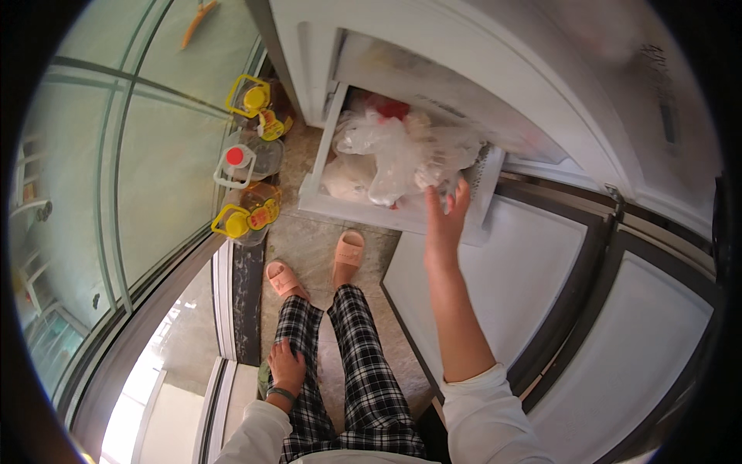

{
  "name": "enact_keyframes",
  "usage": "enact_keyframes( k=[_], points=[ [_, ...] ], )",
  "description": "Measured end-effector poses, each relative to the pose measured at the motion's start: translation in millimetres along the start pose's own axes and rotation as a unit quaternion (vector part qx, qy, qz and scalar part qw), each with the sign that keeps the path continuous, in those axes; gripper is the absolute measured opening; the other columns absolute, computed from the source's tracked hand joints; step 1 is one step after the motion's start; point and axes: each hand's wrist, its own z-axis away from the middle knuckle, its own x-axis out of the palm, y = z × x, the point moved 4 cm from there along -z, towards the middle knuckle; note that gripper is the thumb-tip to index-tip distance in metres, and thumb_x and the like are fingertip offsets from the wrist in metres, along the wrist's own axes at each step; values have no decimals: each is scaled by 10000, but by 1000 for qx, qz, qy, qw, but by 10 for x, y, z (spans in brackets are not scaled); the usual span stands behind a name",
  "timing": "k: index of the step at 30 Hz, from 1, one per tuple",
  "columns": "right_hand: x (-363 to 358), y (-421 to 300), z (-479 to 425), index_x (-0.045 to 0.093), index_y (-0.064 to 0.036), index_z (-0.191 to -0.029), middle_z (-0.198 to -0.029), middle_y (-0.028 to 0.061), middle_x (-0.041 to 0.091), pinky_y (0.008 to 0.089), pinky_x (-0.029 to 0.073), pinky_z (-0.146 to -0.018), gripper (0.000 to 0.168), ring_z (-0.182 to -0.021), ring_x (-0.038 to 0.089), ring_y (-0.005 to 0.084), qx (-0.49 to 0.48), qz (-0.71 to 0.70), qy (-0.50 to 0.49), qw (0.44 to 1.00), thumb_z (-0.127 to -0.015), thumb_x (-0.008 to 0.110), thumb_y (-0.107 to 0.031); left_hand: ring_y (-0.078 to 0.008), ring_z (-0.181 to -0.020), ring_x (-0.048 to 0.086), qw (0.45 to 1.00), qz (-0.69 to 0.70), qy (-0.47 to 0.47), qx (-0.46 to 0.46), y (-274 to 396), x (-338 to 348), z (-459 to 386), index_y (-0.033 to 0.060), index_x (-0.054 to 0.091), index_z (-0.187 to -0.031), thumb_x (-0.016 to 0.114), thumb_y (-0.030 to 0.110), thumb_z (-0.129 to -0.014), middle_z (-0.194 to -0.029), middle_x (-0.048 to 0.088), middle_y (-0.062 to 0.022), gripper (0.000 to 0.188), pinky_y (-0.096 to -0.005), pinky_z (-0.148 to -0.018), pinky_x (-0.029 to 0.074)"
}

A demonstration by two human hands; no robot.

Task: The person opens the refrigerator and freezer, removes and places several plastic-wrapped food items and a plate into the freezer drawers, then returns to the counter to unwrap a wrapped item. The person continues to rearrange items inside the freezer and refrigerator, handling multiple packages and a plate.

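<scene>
A white freezer drawer (pixel 371 216) is pulled out from the refrigerator, holding several bundled plastic bags (pixel 377 139) with pale contents. Something red (pixel 389 108) shows at the drawer's back. My right hand (pixel 447 211) reaches over the front right of the drawer, thumb and fingers spread at the edge of the bags. Whether its fingertips touch the plastic is hard to tell. On my left knee, over black-and-white plaid trousers (pixel 368 371), rests my left hand (pixel 287 365), holding nothing.
The open refrigerator doors (pixel 493 267) spread out at the right. Above the drawer is another frosted compartment front (pixel 406 69). Large plastic bottles (pixel 255 151) with handles line the left, against a glass sliding door (pixel 168 174). Pink slippers (pixel 349 249) stand on the tiled floor (pixel 307 255).
</scene>
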Motion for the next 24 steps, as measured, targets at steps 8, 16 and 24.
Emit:
enact_keyframes(
  k=[8,16,24],
  points=[
    [490,-33,-326,405,-42,-1149,-1155,67,453,365,336,-939,411,-1088,432,183,110,-215,-179,954,-814,582,-202,-336,-1137,385,999,13,-12,-36,179,-238,-59,5,406,-1191,547,201,-757,-1137,482,-192,496,-445,-954,287],
    [945,-193,-555,497,-2,-1042,-978,85,560,311,408,-821,377,-937,515,160,2,-178,-233,956,-766,619,-227,-332,-1150,377,991,52,-72,-105,296,-403,-88,5,392,-1208,538,198,-773,-1163,466,-199,498,-441,-966,275],
    [147,475,-604,464,1,-1133,-1122,118,532,343,401,-852,428,-972,516,212,100,-44,-179,978,-802,589,-239,-327,-1162,365,993,25,-50,-103,317,-456,-56,3,396,-1205,534,192,-776,-1174,462,-196,489,-436,-975,266]
  ],
)
